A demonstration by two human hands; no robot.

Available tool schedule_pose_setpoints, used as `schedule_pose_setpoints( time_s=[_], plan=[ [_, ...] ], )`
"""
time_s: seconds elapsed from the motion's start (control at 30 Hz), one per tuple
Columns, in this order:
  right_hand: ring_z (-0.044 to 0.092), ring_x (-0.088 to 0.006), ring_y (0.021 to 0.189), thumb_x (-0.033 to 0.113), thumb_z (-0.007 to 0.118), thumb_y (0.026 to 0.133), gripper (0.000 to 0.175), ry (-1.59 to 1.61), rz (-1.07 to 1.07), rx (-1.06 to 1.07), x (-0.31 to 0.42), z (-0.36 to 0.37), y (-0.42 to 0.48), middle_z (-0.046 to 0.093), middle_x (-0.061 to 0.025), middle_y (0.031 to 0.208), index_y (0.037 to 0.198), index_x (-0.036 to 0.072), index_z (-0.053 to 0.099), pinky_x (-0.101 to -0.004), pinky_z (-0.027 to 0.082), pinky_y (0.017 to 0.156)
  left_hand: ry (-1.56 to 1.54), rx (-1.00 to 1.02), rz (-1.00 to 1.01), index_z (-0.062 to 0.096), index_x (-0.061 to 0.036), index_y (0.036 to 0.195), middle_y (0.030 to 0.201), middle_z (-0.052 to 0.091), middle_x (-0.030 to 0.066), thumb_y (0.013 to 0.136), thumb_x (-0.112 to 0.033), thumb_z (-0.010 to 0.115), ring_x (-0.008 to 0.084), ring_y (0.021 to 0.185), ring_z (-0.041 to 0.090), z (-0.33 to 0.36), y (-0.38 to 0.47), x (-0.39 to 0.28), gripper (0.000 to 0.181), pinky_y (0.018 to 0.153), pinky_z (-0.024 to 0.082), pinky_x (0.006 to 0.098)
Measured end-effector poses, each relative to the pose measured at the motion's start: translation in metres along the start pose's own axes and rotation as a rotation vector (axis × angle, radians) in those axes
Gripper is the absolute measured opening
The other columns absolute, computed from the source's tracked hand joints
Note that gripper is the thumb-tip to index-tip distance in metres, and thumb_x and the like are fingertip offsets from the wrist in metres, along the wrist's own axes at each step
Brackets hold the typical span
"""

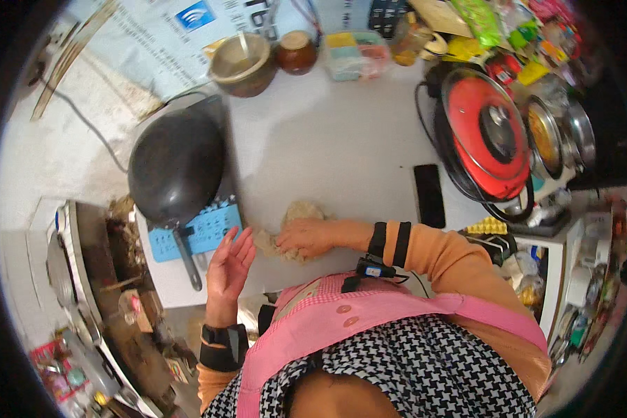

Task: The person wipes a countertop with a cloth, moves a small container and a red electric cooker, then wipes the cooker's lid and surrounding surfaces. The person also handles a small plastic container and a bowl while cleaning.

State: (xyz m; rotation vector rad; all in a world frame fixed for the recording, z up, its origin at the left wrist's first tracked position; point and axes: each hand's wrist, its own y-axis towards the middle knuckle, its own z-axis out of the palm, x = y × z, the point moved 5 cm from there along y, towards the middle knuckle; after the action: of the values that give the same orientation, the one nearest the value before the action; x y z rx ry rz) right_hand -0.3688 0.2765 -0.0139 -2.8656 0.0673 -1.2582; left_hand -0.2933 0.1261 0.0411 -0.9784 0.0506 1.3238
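Observation:
My right hand (305, 239) presses down on a crumpled beige cloth (303, 210) lying on the white tabletop (324, 151), close to its near edge. Parts of the cloth stick out beyond the fingers and to their left. My left hand (233, 261) is raised at the near left edge of the table, palm turned up, fingers apart, holding nothing. Just left of it lies a light blue printed sheet (209, 237), with the grey handle of a dark wok (177, 162) over it.
A pan with a red lid (488, 130) stands at the right, beside metal bowls (546, 136). A black phone (429, 196) lies nearer. A mortar-like bowl (243, 68), a brown jar (296, 52) and a divided plastic container (355, 55) line the back. Colourful packets (480, 23) fill the back right.

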Motion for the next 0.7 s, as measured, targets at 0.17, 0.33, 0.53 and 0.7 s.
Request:
schedule_pose_setpoints(
  time_s=[0.17, 0.33, 0.53, 0.7],
  plan=[
    [0.053, -0.0267, 0.096, 0.008, 0.054, 0.067, 0.038, 0.340, 0.222, -0.409, -0.039, -0.080, -0.064, 0.056, -0.0124, 0.103, 0.105, 0.005, 0.055, -0.0349, 0.042, 0.084, 0.016, 0.005, -0.023, 0.037, -0.0004, 0.122, 0.122, 0.045, 0.0197, 0.083, -0.019, 0.055, 0.0220, 0.101, 0.053, -0.002, 0.001, 0.007, 0.047, 0.089, 0.043, 0.0338],
    [0.051, -0.0286, 0.099, 0.014, 0.059, 0.069, 0.041, 0.110, 0.573, -0.817, -0.111, -0.174, -0.165, 0.054, -0.0129, 0.110, 0.109, 0.009, 0.054, -0.0332, 0.041, 0.085, 0.035, 0.032, -0.023, 0.037, -0.0002, 0.122, 0.122, 0.045, 0.0200, 0.084, -0.018, 0.054, 0.0224, 0.100, 0.054, 0.001, 0.003, 0.010, 0.045, 0.088, 0.045, 0.0340],
    [0.037, -0.0307, 0.117, 0.015, 0.057, 0.071, 0.040, -0.447, 0.859, -0.820, -0.124, -0.125, -0.197, 0.038, -0.0121, 0.130, 0.111, 0.013, 0.053, -0.0393, 0.029, 0.098, 0.052, -0.007, -0.043, 0.037, -0.0009, 0.121, 0.122, 0.045, 0.0197, 0.084, -0.018, 0.053, 0.0222, 0.099, 0.055, -0.001, 0.000, 0.013, 0.043, 0.086, 0.046, 0.0337],
    [0.035, -0.0316, 0.118, 0.008, 0.053, 0.072, 0.036, -0.371, 0.694, -0.747, -0.072, -0.070, -0.169, 0.042, -0.0125, 0.126, 0.108, 0.012, 0.054, -0.0412, 0.029, 0.097, 0.034, -0.017, -0.080, 0.038, -0.0026, 0.121, 0.121, 0.046, 0.0186, 0.084, -0.018, 0.054, 0.0215, 0.098, 0.055, -0.001, 0.008, 0.021, 0.043, 0.087, 0.045, 0.0329]
  ],
)
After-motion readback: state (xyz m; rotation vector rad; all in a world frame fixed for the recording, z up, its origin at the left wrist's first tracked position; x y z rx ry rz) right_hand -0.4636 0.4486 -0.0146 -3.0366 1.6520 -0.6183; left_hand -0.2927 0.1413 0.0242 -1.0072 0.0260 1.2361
